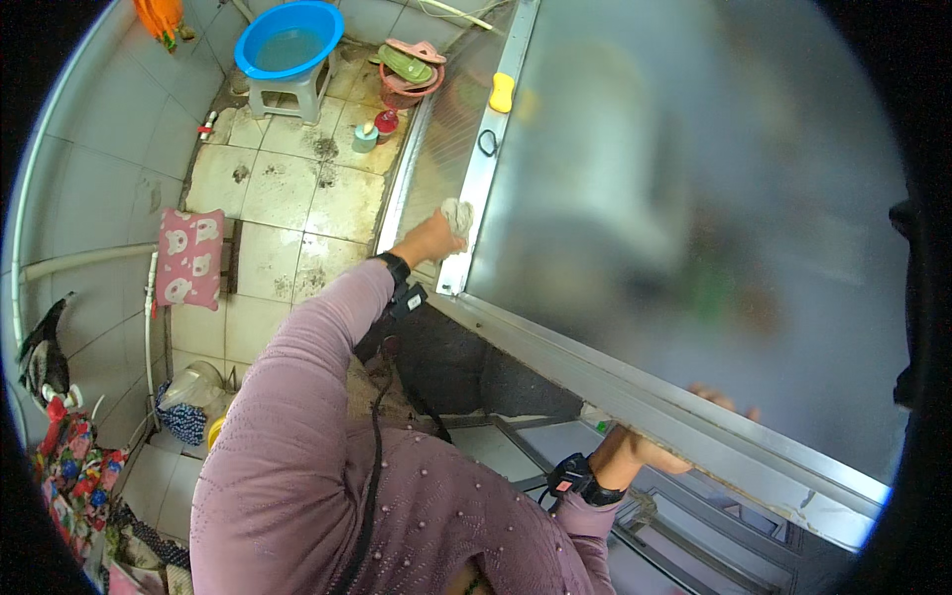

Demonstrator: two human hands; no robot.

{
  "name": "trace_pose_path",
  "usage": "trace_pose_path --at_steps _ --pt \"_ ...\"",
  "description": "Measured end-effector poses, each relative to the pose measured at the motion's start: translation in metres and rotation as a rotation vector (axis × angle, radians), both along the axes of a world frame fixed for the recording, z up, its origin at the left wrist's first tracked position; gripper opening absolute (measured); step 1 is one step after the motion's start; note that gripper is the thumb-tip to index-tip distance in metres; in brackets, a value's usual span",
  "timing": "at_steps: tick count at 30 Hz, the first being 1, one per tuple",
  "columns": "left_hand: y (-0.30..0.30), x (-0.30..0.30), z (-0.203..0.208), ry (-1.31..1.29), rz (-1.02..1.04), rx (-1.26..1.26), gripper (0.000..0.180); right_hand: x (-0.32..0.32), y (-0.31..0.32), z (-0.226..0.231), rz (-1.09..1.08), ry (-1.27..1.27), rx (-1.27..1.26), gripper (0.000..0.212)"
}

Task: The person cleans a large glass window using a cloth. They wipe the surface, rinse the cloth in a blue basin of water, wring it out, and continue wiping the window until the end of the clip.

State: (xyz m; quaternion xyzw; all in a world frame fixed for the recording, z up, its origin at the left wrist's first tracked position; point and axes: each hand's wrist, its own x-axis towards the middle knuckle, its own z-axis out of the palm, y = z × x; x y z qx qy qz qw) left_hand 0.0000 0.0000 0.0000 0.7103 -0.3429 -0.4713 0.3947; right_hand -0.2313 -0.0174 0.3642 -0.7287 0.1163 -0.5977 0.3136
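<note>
My left hand is closed on a crumpled off-white cloth. It presses the cloth against the silver metal upright of a frosted glass door, close to the corner of the frame. My right hand grips the metal rail along the near edge of the glass. Its fingertips show blurred through the pane on the far side. On the upright, beyond the cloth, are a dark ring-shaped pull and a yellow sponge-like piece.
A blue basin with water stands on a grey stool. Nearby are a red basket of slippers and a teal container on stained floor tiles. A pink bear-print cushion is at the left wall, with colourful cloths below.
</note>
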Motion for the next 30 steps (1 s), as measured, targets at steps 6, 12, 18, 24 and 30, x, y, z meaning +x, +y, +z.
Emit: trace_pose_path --at_steps 6,12,18,24,30 --pt "0.050 -0.061 -0.027 0.030 -0.103 0.072 0.072 0.000 0.007 0.008 -0.319 0.215 -0.192 0.054" --pt "0.065 -0.060 -0.008 0.080 0.084 0.019 0.064 0.009 0.006 0.005 -0.272 -0.007 0.034 0.053" --pt "0.057 -0.056 0.016 -0.024 0.122 0.094 0.053 0.005 0.004 0.004 -0.264 -0.025 0.059 0.052" --pt "0.057 -0.054 0.021 -0.049 0.195 0.044 0.048 -0.010 0.003 0.007 -0.267 0.058 0.024 0.049" --pt "0.031 -0.035 0.024 -0.055 0.258 0.024 0.055 0.004 0.009 0.006 -0.380 0.078 -0.072 0.049"
